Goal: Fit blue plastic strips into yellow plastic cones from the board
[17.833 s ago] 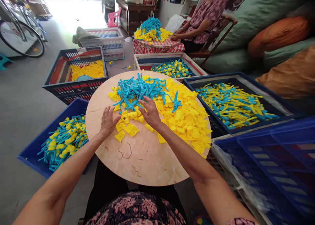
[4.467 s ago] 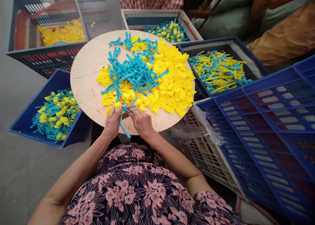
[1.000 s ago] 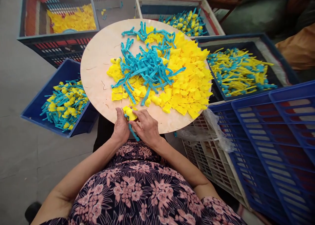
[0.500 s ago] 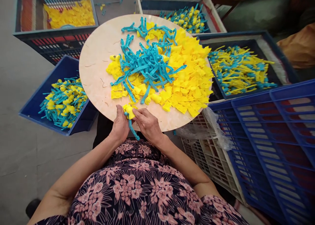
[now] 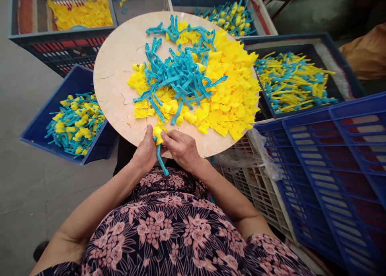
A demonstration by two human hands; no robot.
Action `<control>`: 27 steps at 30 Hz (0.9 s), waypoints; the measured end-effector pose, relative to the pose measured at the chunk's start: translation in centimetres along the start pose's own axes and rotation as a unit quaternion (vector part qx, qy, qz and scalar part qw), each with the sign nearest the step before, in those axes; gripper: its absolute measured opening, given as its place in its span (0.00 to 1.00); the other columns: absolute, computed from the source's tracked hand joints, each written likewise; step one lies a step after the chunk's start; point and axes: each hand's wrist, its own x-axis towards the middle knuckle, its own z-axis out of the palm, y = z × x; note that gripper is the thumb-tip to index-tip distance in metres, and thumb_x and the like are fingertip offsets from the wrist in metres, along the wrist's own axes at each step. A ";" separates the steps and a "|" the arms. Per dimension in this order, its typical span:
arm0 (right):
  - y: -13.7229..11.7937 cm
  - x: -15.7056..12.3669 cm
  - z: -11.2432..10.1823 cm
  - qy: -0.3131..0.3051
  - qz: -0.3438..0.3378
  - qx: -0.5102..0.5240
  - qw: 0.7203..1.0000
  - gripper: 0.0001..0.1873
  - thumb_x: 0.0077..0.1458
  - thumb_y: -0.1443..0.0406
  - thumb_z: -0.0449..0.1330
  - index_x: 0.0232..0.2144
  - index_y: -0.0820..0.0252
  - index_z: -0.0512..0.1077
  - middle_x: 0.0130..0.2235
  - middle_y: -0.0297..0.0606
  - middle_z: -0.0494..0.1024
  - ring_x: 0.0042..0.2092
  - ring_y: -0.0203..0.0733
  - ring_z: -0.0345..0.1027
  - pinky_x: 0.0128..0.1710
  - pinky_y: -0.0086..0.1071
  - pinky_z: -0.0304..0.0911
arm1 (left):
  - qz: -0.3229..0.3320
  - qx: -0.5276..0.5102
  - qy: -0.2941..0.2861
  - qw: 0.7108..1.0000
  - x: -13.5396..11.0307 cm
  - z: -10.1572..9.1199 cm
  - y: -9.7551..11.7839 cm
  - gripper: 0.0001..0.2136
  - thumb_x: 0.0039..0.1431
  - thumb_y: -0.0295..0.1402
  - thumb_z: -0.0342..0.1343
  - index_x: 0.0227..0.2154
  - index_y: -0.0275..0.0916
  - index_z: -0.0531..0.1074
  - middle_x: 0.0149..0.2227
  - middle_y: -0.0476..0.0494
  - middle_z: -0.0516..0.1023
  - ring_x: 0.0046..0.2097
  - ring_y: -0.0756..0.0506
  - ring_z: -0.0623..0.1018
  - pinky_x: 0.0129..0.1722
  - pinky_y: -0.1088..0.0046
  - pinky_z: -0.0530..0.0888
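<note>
My left hand (image 5: 145,150) and my right hand (image 5: 180,148) meet at the near edge of the round wooden board (image 5: 114,71). Together they pinch one yellow plastic piece (image 5: 157,133) fitted on a blue plastic strip (image 5: 161,160), which hangs down toward my lap. Both hands are closed on this joined piece. Just beyond them on the board lies a tangle of blue strips (image 5: 177,75) over a wide heap of yellow pieces (image 5: 232,95).
A blue crate (image 5: 45,123) at left holds joined blue-and-yellow pieces. A crate of yellow pieces (image 5: 80,12) sits at back left. More crates of parts (image 5: 289,83) stand at right and behind. Stacked blue crates (image 5: 331,163) fill the right side.
Over the last second my hands have stayed at the board's near edge, working the yellow piece onto the blue strip. Earlier they had reached into the piles for these parts.
</note>
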 end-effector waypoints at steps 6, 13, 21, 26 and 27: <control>-1.2 0.2 -0.6 -0.010 0.036 -0.024 0.999 0.18 0.67 0.63 0.47 0.45 0.60 0.76 0.38 0.45 0.76 0.41 0.44 0.68 0.41 0.36 0.66 | -0.007 0.016 0.014 1.000 0.3 -0.8 -0.8 0.13 0.52 0.40 0.66 0.33 0.36 0.76 0.34 0.44 0.80 0.34 0.47 0.79 0.39 0.69 0.78; -0.2 -0.5 -2.7 0.071 0.100 0.185 0.975 0.16 0.66 0.57 0.51 0.49 0.55 0.73 0.47 0.41 0.78 0.49 0.45 0.69 0.49 0.40 0.66 | -0.010 -0.001 -0.030 1.000 0.1 -2.1 0.5 0.12 0.55 0.39 0.63 0.37 0.36 0.75 0.36 0.41 0.81 0.40 0.44 0.81 0.47 0.63 0.78; -0.5 0.1 -1.9 -0.102 0.208 0.406 0.884 0.32 0.61 0.41 0.47 0.27 0.60 0.73 0.28 0.35 0.75 0.31 0.35 0.68 0.31 0.28 0.61 | 0.006 -0.009 0.010 1.000 -0.5 -2.5 0.6 0.16 0.55 0.44 0.61 0.38 0.37 0.74 0.37 0.39 0.82 0.45 0.41 0.81 0.49 0.61 0.77; -1.4 0.4 -1.4 -0.124 0.240 0.526 0.807 0.37 0.60 0.38 0.41 0.27 0.60 0.73 0.23 0.34 0.72 0.26 0.33 0.64 0.25 0.26 0.58 | -0.018 -0.011 0.038 0.999 -0.4 -2.6 0.4 0.18 0.56 0.48 0.58 0.35 0.35 0.74 0.36 0.38 0.81 0.40 0.41 0.81 0.47 0.61 0.78; -1.5 0.3 -1.2 -0.114 0.246 0.542 0.796 0.37 0.60 0.38 0.40 0.28 0.60 0.73 0.24 0.34 0.73 0.26 0.33 0.64 0.24 0.25 0.57 | -0.020 -0.015 0.046 0.999 -0.4 -2.6 0.5 0.18 0.57 0.49 0.57 0.34 0.35 0.73 0.35 0.38 0.81 0.39 0.41 0.81 0.46 0.60 0.78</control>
